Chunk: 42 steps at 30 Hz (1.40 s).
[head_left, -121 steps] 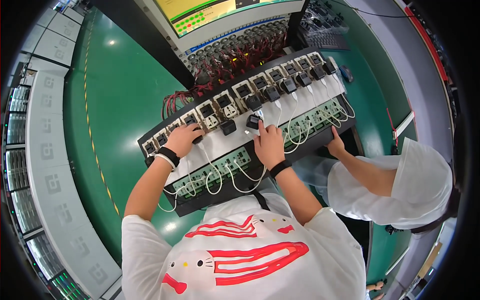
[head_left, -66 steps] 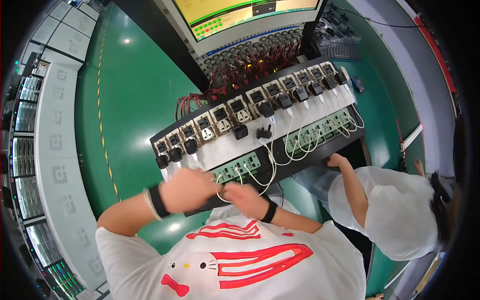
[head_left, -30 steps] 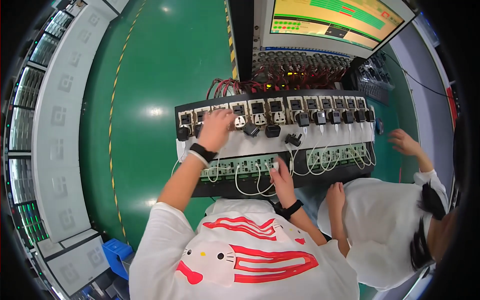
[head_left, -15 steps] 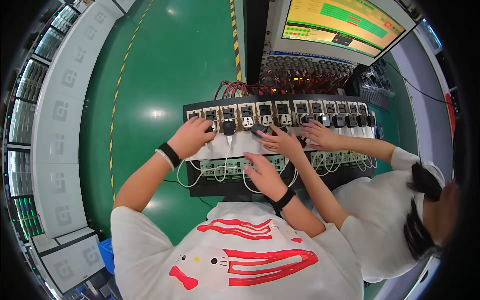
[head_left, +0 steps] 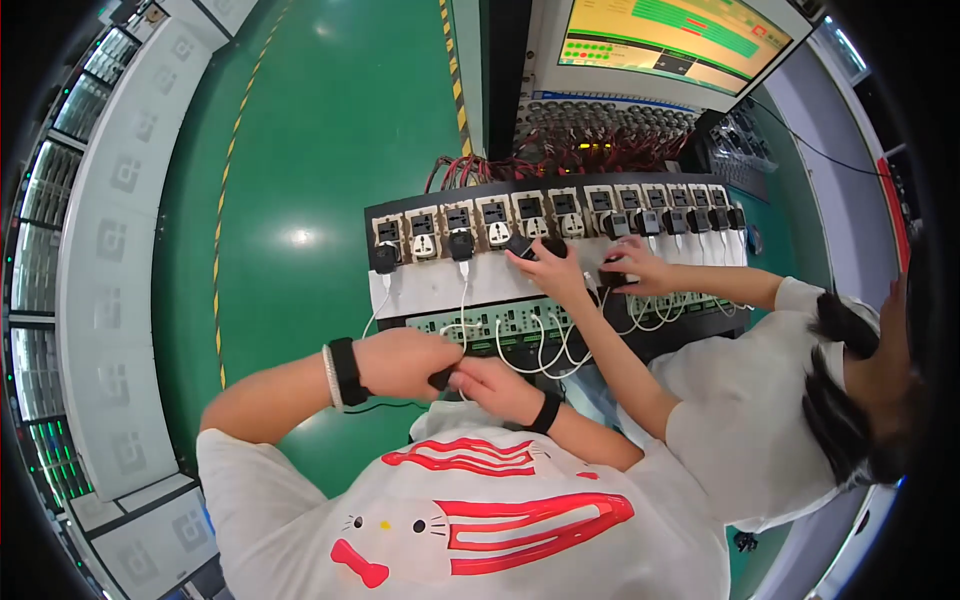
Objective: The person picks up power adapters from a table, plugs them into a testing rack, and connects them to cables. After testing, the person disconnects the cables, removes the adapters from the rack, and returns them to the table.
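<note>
Low in front of the test board, my left hand (head_left: 405, 362) is closed around a black power adapter (head_left: 442, 378), mostly hidden by the fingers. My right hand (head_left: 500, 390) meets it from the right, its fingers closed against the adapter; a bit of white cable shows below them. On the board's sockets (head_left: 424, 245) above, the second from the left is bare. Black plug-in adapters with white cables sit in the first socket (head_left: 385, 258) and the third (head_left: 461, 245).
A co-worker on the right reaches in, one hand (head_left: 553, 272) at a black adapter (head_left: 520, 246), the other hand (head_left: 642, 266) holding another black adapter (head_left: 613, 279). Green circuit boards (head_left: 520, 320) with looping white cables line the near edge. A monitor (head_left: 670, 45) stands behind red wiring (head_left: 480, 172).
My left hand has left the second socket with the adapter and come down toward me. My right hand has moved left to meet it. The co-worker's right hand has pulled back with an adapter.
</note>
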{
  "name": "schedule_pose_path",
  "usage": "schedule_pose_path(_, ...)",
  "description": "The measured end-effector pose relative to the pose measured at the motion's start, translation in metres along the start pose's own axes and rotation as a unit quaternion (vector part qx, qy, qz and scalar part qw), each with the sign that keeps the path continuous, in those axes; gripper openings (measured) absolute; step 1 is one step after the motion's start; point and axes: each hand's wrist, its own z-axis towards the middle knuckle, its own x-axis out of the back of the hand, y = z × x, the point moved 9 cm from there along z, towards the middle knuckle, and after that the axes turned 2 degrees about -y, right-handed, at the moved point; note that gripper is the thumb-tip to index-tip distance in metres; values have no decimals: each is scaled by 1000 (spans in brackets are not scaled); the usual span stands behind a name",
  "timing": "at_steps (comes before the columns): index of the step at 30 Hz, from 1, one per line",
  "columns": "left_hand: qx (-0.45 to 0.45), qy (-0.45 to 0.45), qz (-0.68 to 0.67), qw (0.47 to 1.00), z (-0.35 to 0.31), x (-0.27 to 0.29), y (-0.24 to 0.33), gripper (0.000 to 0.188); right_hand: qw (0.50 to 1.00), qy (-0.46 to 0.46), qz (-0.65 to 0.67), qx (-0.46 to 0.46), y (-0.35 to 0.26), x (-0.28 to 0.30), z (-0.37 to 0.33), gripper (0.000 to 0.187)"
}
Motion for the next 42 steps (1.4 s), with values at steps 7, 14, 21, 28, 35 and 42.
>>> schedule_pose_path(7,143,91,158,973,-47,55,-99,25,929,256,235,-125,85,69,-62,22)
schedule_pose_path(14,-15,263,71,962,138,4,-75,37,981,167,29,-92,70,23,-20,26)
schedule_pose_path(21,86,477,-36,874,81,61,-122,29,949,289,-49,-118,100,53,-58,32)
schedule_pose_path(28,347,411,-77,839,-18,15,-256,50,917,358,-148,-97,71,80,-61,40)
schedule_pose_path(35,391,459,-99,791,-41,19,-199,46,979,174,-77,-74,49,26,3,30)
schedule_pose_path(42,301,457,-221,807,-40,-45,-92,48,984,78,77,-139,68,-25,20,25)
